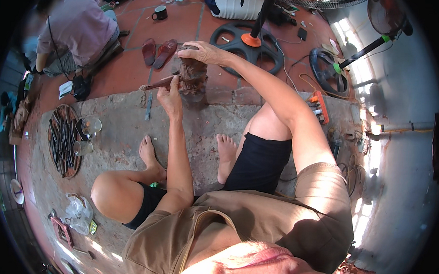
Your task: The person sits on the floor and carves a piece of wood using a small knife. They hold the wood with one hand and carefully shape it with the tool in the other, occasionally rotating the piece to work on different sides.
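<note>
A person's own view, looking down while seated on a rough grey concrete slab (118,128), knees bent and bare feet set apart. A dark brown carving (192,78), deeply ridged, stands upright near the middle of the slab's far edge, ahead of the feet. The left hand (170,100) is closed around a brown stick-shaped tool (156,84), which points out to the left; its inner end is close against the carving's left side, though whether the two touch is hard to tell. The right hand (201,53) lies over the carving's top with its fingers bent and pointing left; I cannot tell whether they clasp it firmly or merely rest there.

A thin blue-grey strip (149,107) lies just left of the carving, by the far edge. Toward the slab's left edge, a round basket (51,136) holds many dark, slender rods, with two clear glasses (91,126) just beside it. Nearer the left near corner are a crumpled clear plastic bag (78,213) and a reddish frame-shaped tool (61,229).

Beyond the far edge, on red floor tiles (136,32), are dark red sandals (165,54), a black mug (160,12) and a fan's black base (254,53). At the far left, another person (78,23) in a pale purple top sits turned away
</note>
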### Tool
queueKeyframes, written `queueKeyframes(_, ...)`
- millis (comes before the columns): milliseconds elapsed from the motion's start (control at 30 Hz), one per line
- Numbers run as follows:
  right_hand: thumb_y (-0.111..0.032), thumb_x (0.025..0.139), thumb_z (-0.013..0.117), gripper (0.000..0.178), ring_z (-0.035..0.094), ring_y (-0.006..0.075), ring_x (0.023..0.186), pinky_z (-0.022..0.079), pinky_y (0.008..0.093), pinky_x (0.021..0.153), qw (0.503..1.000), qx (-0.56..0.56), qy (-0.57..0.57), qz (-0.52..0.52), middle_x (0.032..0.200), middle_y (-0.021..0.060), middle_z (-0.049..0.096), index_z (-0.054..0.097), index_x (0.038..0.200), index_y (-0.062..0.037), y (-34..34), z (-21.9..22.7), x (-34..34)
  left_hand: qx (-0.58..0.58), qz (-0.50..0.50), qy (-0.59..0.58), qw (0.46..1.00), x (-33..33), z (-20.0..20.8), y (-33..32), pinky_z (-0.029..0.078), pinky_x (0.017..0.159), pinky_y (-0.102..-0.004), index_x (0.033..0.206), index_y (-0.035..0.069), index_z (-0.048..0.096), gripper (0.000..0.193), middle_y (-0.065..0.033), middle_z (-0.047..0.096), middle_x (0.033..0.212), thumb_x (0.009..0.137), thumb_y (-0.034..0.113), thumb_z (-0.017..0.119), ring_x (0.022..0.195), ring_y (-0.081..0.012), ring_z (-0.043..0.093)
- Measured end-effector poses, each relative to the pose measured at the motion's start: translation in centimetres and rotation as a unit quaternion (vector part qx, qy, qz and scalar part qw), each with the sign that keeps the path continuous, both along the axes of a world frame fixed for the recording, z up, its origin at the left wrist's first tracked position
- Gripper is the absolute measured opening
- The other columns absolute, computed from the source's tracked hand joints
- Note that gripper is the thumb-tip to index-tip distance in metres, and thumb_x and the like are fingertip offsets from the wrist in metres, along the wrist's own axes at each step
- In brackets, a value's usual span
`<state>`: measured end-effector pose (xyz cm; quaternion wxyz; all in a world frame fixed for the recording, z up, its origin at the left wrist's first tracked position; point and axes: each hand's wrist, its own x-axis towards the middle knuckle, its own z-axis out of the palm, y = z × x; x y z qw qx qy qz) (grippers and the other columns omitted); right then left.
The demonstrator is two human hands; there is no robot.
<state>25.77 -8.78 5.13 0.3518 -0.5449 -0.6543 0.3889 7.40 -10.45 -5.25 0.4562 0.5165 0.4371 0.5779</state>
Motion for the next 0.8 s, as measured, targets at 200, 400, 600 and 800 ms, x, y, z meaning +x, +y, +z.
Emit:
queueKeyframes(200,-0.068,0.079,0.060,0.080,0.054,0.0286,0.116,0.040,0.0360,0.099,1.000,-0.015,-0.013,-0.002,0.118,0.0173,0.062,0.062,0.119,0.0007,-0.5,1.0,-0.5,-0.004,0.006,-0.009,1.000,-0.1,0.1,-0.2,0.045,0.061,-0.0254,0.093,-0.002,0.070,0.019,-0.0021,0.065,0.073,0.090,0.017,0.068,0.066,-0.0082,0.057)
queueKeyframes(400,-0.072,0.076,0.058,0.092,0.049,0.0326,0.126,0.037,0.0369,0.104,1.000,-0.002,-0.021,-0.012,0.129,0.0236,0.056,0.056,0.128,0.0045,1.0,-1.6,0.6,0.017,0.007,-0.019,1.000,0.4,0.3,-0.5,0.044,0.061,-0.0248,0.093,-0.001,0.070,0.017,-0.0017,0.064,0.072,0.090,0.016,0.067,0.066,-0.0079,0.057)
queueKeyframes(600,-0.073,0.076,0.057,0.094,0.051,0.0328,0.124,0.037,0.0367,0.103,0.999,0.003,-0.022,0.024,0.127,0.0243,0.058,0.056,0.127,0.0052,1.6,-2.0,0.7,0.028,0.019,0.015,0.999,0.1,0.2,-0.6,0.045,0.062,-0.0254,0.092,-0.002,0.070,0.017,-0.0026,0.064,0.072,0.090,0.015,0.066,0.065,-0.0079,0.057)
queueKeyframes(800,-0.068,0.080,0.058,0.082,0.055,0.0285,0.117,0.039,0.0335,0.099,0.999,0.011,-0.017,0.046,0.119,0.0199,0.062,0.060,0.121,0.0031,1.7,-1.5,1.0,0.007,-0.015,0.018,1.000,-0.6,-0.1,-0.1,0.045,0.062,-0.0253,0.093,-0.002,0.068,0.016,-0.0031,0.065,0.074,0.090,0.013,0.066,0.067,-0.0089,0.057)
